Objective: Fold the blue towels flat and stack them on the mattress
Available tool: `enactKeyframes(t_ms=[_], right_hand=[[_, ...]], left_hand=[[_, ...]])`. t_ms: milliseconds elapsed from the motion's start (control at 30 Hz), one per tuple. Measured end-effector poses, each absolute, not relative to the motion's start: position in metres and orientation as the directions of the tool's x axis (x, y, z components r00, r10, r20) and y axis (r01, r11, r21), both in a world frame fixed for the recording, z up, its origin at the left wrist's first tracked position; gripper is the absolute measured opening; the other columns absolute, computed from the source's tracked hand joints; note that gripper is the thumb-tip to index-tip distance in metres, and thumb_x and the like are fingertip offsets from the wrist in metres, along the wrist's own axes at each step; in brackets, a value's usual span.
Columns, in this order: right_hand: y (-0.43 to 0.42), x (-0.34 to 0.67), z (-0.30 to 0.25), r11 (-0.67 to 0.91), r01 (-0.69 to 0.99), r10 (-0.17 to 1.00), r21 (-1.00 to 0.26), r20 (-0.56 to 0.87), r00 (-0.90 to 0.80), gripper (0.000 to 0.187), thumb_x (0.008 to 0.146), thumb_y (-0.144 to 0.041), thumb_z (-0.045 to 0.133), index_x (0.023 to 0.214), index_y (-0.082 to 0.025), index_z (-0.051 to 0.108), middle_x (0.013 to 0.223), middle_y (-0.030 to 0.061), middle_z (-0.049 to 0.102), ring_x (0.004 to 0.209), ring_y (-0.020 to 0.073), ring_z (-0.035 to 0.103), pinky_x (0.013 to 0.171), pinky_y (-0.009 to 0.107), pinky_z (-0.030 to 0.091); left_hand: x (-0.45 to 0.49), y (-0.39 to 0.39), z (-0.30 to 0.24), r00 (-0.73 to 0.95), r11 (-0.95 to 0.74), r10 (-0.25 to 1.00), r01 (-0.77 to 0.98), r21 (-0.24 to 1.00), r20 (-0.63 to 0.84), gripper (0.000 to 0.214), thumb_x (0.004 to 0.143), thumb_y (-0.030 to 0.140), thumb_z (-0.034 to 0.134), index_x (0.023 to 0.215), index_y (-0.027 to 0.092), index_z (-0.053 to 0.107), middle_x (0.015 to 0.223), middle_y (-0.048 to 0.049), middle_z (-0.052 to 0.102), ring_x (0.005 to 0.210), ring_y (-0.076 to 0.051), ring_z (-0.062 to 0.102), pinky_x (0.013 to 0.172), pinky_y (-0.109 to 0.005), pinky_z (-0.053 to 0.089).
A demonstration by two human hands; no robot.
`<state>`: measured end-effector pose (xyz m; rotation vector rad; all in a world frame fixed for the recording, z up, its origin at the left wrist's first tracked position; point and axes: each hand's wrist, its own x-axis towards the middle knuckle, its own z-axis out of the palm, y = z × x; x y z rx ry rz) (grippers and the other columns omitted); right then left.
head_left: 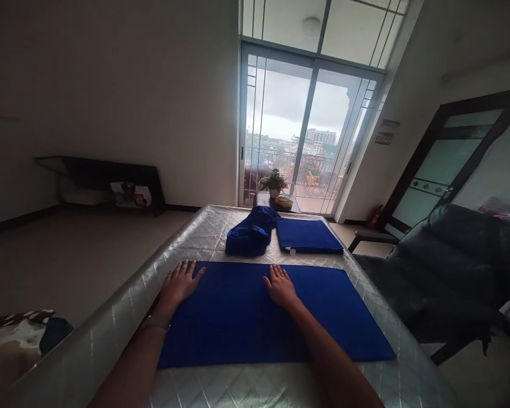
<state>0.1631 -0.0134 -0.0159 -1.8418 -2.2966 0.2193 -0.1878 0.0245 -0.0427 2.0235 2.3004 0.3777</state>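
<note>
A blue cloth (238, 323) lies spread flat in front of me on a table with a silvery quilted cover (195, 226). My left hand (181, 281) rests flat at the cloth's far left corner, fingers spread and pointing away. Near the middle of its far edge, my right hand (281, 285) presses flat with the fingers stretched out. Beyond the hands sits a crumpled blue cloth (250, 231). To its right is a folded blue cloth (309, 235) with a small white tag at its near edge.
A dark armchair (442, 272) stands close to the table's right side. Past the far end, a small dark table (261, 200) bears a potted plant (274, 182) before a sliding glass door (276, 113). A low black stand (110, 178) is against the left wall.
</note>
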Motion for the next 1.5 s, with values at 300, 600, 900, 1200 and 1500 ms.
enactKeyframes(t_ms=[300,600,900,1200,1500], right_hand=[[-0.015,0.319,-0.020,-0.130,0.987,0.991,-0.097,-0.025,0.128,0.070,0.099,-0.049,0.020,0.153,-0.005,0.020,0.160,0.0115,0.018,0.148,0.0194,0.012,0.119,0.034,0.007],[-0.023,0.385,-0.024,-0.301,0.952,0.954,-0.055,-0.011,0.301,0.069,0.099,-0.046,0.020,0.152,-0.002,0.020,0.160,0.0120,0.019,0.147,0.0212,0.015,0.118,0.035,0.011],[-0.037,0.354,-0.012,-0.208,0.977,0.972,-0.048,0.103,0.212,0.064,0.098,-0.039,0.021,0.150,-0.002,0.027,0.157,0.0130,0.026,0.147,0.0214,0.016,0.118,0.036,0.010],[-0.054,0.195,0.002,0.235,0.938,0.972,-0.256,0.056,-0.229,0.074,0.098,-0.057,0.013,0.153,-0.009,0.020,0.160,0.0072,0.016,0.148,0.0174,0.008,0.120,0.034,0.008],[-0.048,0.204,-0.015,0.171,0.961,0.985,-0.216,0.006,-0.173,0.080,0.095,-0.063,0.008,0.153,-0.008,0.019,0.160,0.0081,0.014,0.148,0.0188,0.007,0.120,0.037,0.003]], left_hand=[[-0.191,0.028,-0.049,-0.139,0.103,0.978,0.970,0.219,0.156,0.073,0.093,0.061,0.039,0.144,0.009,0.041,0.155,-0.0218,0.031,0.144,-0.038,0.027,0.116,-0.055,0.022],[-0.199,0.035,-0.060,-0.132,0.073,0.969,0.962,0.264,0.211,0.075,0.090,0.066,0.037,0.136,0.008,0.050,0.152,-0.0240,0.036,0.141,-0.041,0.030,0.113,-0.058,0.024],[-0.198,0.033,-0.056,-0.121,0.051,0.969,0.952,0.303,0.216,0.071,0.091,0.060,0.043,0.136,0.005,0.049,0.150,-0.0262,0.038,0.141,-0.044,0.029,0.111,-0.061,0.023],[-0.190,0.024,-0.045,-0.132,0.069,0.972,0.952,0.298,0.196,0.068,0.092,0.056,0.045,0.140,0.008,0.046,0.152,-0.0248,0.035,0.142,-0.041,0.028,0.113,-0.059,0.022],[-0.192,0.028,-0.050,-0.124,0.062,0.971,0.957,0.285,0.206,0.068,0.092,0.058,0.042,0.138,0.008,0.049,0.151,-0.0245,0.037,0.142,-0.042,0.029,0.113,-0.058,0.023]])
